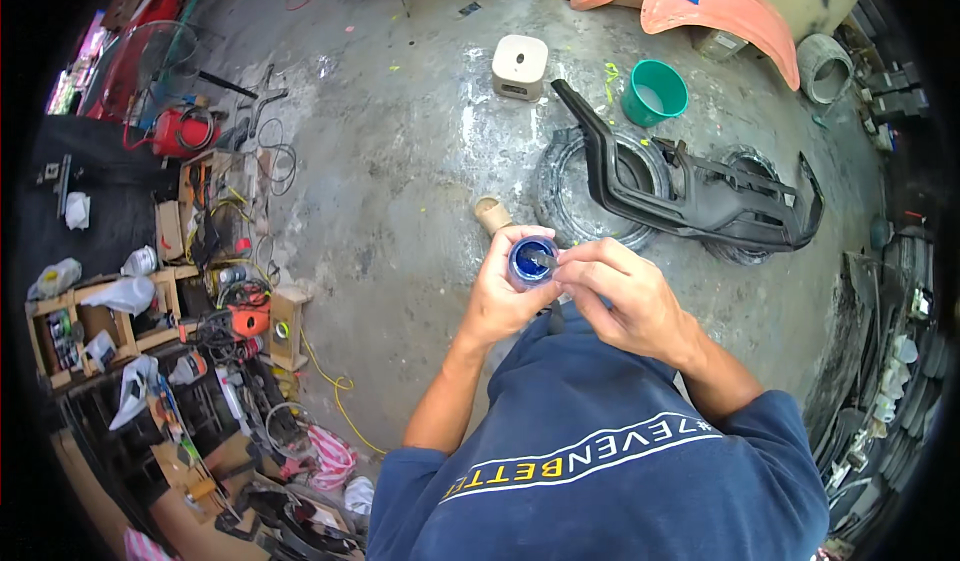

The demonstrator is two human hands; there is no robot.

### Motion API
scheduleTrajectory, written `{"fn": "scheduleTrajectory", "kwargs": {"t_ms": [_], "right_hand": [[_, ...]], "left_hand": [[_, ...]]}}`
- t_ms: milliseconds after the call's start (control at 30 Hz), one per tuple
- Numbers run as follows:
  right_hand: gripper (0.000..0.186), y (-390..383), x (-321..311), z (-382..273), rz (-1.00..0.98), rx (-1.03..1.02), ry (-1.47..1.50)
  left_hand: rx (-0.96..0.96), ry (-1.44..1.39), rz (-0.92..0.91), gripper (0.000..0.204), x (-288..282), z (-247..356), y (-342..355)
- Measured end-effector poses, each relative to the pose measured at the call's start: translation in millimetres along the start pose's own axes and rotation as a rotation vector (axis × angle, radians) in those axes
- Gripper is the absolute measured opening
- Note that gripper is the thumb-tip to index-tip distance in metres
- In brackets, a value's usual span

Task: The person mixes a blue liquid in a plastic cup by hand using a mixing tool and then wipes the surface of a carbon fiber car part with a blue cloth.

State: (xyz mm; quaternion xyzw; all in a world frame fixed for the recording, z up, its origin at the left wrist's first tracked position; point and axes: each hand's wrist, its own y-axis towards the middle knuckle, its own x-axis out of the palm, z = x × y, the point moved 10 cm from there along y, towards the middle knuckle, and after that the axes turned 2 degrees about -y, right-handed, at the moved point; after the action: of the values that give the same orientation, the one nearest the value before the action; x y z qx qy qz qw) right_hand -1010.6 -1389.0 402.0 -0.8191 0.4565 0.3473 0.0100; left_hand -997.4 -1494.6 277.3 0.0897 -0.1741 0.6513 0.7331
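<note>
In the centre of the head view my left hand is closed around a small cup of dark blue liquid. My right hand pinches a thin, flat, greyish stick whose end is inside the cup. Beyond my hands a large black moulded vehicle panel lies across two tyres. A tan sandal shows on the concrete floor past my left hand.
A white plastic stool and green bucket stand ahead. Pink curved panels lean at the back right. Tools, cables and wooden boxes crowd the left. Dark stacked items line the right. A yellow cord crosses the floor.
</note>
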Motion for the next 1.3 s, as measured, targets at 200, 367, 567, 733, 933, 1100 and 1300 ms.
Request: {"fn": "scheduleTrajectory", "kwargs": {"t_ms": [200, 367, 567, 733, 933, 1100, 1300], "right_hand": [[0.025, 84.3, 8.6, 53.2, 0.025, 0.019, 0.003], [0.027, 163.7, 8.1, 92.5, 0.023, -0.006, 0.048], [0.047, 253.5, 2.7, 131.5, -0.003, 0.046, 0.089], [0.063, 318.2, -40.6, 162.8, 0.189, 0.184, -0.062], [0.027, 439.5, -64.3, 94.7, -0.09, -0.143, -0.332], [0.031, 573.7, -75.6, 102.8, -0.224, -0.043, -0.429], [0.035, 673.0, -126.2, 152.4, -0.101, 0.286, -0.951]], "left_hand": [[-0.01, 0.226, 0.052, 0.044, -57.6, 12.8, 86.4], [0.001, 0.347, 0.154, 0.035, -111.8, 43.5, 165.2], [-0.143, 0.107, 0.109, 0.035, -145.9, 46.8, 262.3], [-0.157, 0.133, 0.027, 0.034, -180.4, 59.3, 354.0], [-0.114, 0.047, -0.114, 0.034, -229.2, 110.7, 492.2], [-0.111, 0.09, -0.202, 0.033, -272.1, 176.5, 614.9], [-0.083, 0.181, -0.283, 0.034, -298.9, 224.3, 743.1]]}}
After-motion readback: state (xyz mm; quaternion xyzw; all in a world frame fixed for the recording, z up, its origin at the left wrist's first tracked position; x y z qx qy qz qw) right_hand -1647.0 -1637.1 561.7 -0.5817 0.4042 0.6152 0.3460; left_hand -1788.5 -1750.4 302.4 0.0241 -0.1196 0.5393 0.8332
